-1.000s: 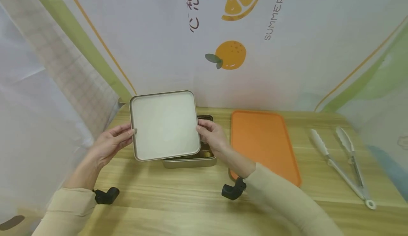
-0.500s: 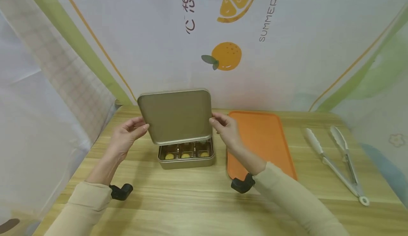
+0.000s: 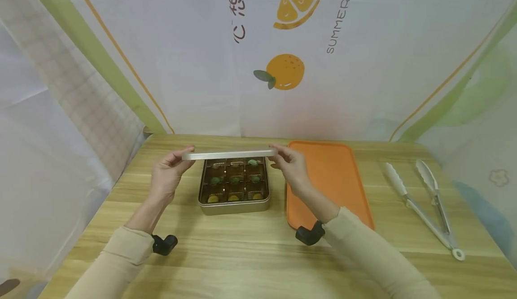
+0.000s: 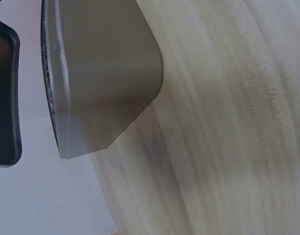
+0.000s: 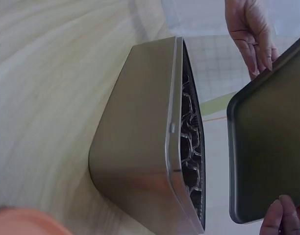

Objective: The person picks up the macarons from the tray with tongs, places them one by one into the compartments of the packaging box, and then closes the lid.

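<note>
Between my two hands a metal lid is held above the back part of a metal tin, seen nearly edge-on in the head view. My left hand pinches the lid's left edge, and my right hand pinches its right edge. Inside the tin, a divided plastic insert shows small yellow and green pieces in its compartments; the lid covers part of the back row. The right wrist view shows the lid's underside apart from the tin's rim.
Right of the tin lies an orange tray, partly under my right forearm. Farther right, metal tongs with pale tips lie spread on the wooden table. A fruit-printed cloth hangs behind the table.
The lid has tilted from showing its pale face, through its underside, to nearly edge-on over the tin. Both hands moved right with it, and the tin's compartments came into view.
</note>
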The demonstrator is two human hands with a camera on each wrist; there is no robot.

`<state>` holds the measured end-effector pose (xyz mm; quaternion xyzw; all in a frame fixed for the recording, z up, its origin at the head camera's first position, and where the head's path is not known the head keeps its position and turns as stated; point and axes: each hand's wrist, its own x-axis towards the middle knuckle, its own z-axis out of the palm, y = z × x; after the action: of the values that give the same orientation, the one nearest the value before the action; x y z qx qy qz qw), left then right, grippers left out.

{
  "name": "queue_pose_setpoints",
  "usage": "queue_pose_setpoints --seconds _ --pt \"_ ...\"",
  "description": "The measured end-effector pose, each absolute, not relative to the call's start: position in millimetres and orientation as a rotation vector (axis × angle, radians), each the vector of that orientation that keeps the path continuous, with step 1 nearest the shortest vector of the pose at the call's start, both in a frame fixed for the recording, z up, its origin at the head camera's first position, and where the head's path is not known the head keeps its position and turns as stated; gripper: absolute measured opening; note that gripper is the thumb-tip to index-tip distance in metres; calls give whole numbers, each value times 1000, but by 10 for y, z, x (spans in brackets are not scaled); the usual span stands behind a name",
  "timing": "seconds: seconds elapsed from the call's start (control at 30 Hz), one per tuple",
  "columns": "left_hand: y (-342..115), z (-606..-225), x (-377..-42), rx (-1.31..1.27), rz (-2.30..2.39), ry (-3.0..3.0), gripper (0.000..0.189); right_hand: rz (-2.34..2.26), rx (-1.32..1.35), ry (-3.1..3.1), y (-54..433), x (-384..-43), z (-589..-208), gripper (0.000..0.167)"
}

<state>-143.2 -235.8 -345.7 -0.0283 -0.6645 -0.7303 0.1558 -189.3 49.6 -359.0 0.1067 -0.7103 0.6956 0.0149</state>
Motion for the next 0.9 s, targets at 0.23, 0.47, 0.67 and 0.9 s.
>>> queue_pose_setpoints --seconds 0.23,0.47,0.67,0.9 --pt "-2304 -3536 -1467 34 -2016 -1893 32 2399 213 -2150 493 -1908 -3648 37" --pt "-2311 -3590 -1475 112 -1913 -1954 24 2604 39 -2114 474 -1921 -3639 40" --pt "-2346 -3622 -1465 110 -1981 -2041 26 2624 16 -2197 480 -1933 -3653 38" --pt "-2387 -3640 -1461 96 -1989 -2315 43 2501 52 -2355 519 -1979 -3713 40"
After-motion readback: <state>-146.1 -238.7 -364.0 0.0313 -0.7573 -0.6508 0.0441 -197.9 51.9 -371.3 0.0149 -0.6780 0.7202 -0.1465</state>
